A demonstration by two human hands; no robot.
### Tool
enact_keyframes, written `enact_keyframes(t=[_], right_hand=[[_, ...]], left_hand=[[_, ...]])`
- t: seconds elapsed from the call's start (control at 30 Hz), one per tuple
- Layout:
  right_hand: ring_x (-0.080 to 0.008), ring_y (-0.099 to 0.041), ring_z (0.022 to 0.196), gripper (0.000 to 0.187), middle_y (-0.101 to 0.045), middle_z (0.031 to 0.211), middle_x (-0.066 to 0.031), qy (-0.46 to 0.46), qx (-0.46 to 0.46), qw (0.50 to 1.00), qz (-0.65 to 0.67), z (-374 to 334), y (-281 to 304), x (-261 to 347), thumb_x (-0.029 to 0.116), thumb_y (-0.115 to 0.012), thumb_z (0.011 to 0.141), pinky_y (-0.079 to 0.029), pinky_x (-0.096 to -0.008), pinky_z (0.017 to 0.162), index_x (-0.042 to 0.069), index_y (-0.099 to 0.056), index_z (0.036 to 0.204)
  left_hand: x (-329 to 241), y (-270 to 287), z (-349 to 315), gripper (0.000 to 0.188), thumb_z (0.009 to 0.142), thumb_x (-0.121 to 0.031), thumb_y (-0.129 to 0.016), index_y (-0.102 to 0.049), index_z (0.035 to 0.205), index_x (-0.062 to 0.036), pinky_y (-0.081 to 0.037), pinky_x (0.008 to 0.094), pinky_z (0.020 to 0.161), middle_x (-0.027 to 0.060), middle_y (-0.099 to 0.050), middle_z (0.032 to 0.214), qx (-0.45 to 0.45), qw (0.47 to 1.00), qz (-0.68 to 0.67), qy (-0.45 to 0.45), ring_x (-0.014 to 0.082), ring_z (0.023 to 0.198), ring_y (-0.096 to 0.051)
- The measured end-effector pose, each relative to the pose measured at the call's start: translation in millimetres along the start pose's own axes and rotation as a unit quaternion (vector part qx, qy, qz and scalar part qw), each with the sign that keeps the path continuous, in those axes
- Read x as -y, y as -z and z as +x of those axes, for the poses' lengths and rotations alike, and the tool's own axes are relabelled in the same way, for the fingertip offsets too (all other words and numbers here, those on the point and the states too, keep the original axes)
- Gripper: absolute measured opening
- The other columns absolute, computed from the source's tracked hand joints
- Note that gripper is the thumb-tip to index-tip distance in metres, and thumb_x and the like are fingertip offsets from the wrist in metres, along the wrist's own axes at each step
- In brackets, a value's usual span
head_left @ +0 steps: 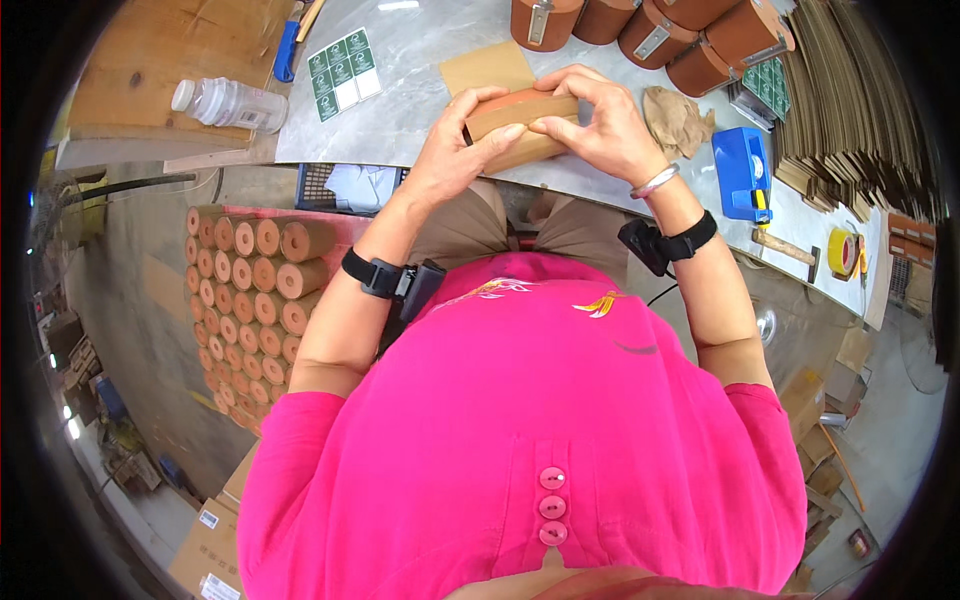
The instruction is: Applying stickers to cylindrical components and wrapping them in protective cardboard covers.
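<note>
Between both hands, over the front edge of the grey table, is a reddish-brown cylinder with a tan cardboard wrap around it. My left hand is closed on its left end, thumb pressed along the cardboard. My right hand grips the right end, its thumb on the near side and its fingers over the top. The thumbs almost meet at the middle. A flat tan cardboard piece lies on the table just beyond the left hand. Right of my right hand sits a crumpled brown paper.
Wrapped cylinders are stacked at the left, below table height. Reddish-brown cylinders with metal plates stand at the back right, beside stacked cardboard. A blue tape dispenser, hammer, plastic bottle and green-and-white label sheet lie around.
</note>
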State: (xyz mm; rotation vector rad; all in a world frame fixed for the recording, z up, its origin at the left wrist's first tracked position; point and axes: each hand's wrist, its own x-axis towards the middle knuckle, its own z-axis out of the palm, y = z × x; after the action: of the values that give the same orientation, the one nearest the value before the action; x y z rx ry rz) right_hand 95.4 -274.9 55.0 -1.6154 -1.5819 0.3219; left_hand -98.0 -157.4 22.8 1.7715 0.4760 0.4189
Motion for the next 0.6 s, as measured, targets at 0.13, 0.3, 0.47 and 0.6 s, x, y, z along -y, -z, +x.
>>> enact_keyframes(t=[0.13,0.3,0.47,0.6], right_hand=[[-0.0319,-0.064,0.097,0.035,-0.067,0.102,-0.0130,0.017,-0.005,1.000,-0.010,-0.5,-1.2,-5.1,0.022,-0.081,0.076,-0.051,-0.0389,0.085,0.001,-0.066,0.100],[-0.0280,-0.066,0.101,0.043,-0.068,0.104,-0.0155,-0.041,-0.082,0.990,0.108,-2.4,-19.4,-4.2,0.027,-0.080,0.079,-0.052,-0.0385,0.087,0.002,-0.063,0.109],[-0.0170,-0.064,0.099,0.036,-0.068,0.105,-0.0104,-0.141,-0.020,0.980,0.142,-6.8,-30.3,-5.4,0.026,-0.073,0.088,-0.050,-0.0313,0.089,0.003,-0.062,0.113],[-0.0146,-0.063,0.096,0.032,-0.069,0.102,-0.0091,-0.158,-0.063,0.968,0.187,-7.0,-49.2,-14.9,0.026,-0.072,0.089,-0.050,-0.0298,0.086,0.002,-0.063,0.109]], left_hand=[[10.6,-7.2,-0.3,0.051,0.093,-0.028,-0.069,-0.052,0.133,-0.0025,-0.044,0.0300,0.097,0.0102,-0.056,0.126,-0.036,0.999,-0.014,0.010,0.0141,0.115,-0.051],[21.9,-14.3,-1.4,0.048,0.094,-0.023,-0.066,-0.049,0.133,-0.0012,-0.042,0.0287,0.098,0.0096,-0.056,0.124,-0.063,0.997,-0.047,0.000,0.0146,0.115,-0.051],[11.2,-18.2,-1.9,0.045,0.091,-0.022,-0.067,-0.051,0.127,-0.0009,-0.041,0.0321,0.100,0.0137,-0.053,0.126,-0.065,0.979,-0.185,0.046,0.0205,0.118,-0.050],[5.7,-24.4,-2.6,0.040,0.092,-0.019,-0.066,-0.054,0.126,-0.0020,-0.043,0.0288,0.096,0.0088,-0.058,0.121,-0.104,0.970,-0.213,0.046,0.0144,0.112,-0.053]])
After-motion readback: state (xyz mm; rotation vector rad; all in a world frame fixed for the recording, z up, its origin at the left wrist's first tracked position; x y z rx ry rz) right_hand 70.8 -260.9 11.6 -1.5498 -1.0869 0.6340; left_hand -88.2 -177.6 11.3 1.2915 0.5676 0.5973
